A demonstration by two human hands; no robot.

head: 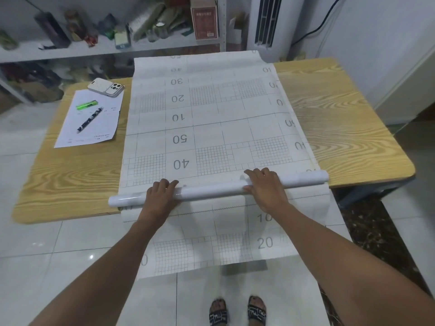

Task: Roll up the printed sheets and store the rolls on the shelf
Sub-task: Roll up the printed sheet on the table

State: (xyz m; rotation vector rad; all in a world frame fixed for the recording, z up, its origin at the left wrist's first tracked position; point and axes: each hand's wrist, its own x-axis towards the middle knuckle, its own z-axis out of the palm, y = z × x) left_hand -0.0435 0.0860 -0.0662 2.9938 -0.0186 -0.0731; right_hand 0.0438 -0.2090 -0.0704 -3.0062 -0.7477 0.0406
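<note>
Printed sheet lies across the table at frame centre, its roll near the lower edge; I see my left hand and right hand curled over it.

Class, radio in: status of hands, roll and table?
Left hand, right hand: both palms down on the roll. Printed sheet mostly unrolled. Phone and pen lie beside it, clear.

Looks like a home storeroom/workroom: tiled floor, cluttered white shelf of bottles and boxes, wood-grain folding table, standing air conditioner in corner.
</note>
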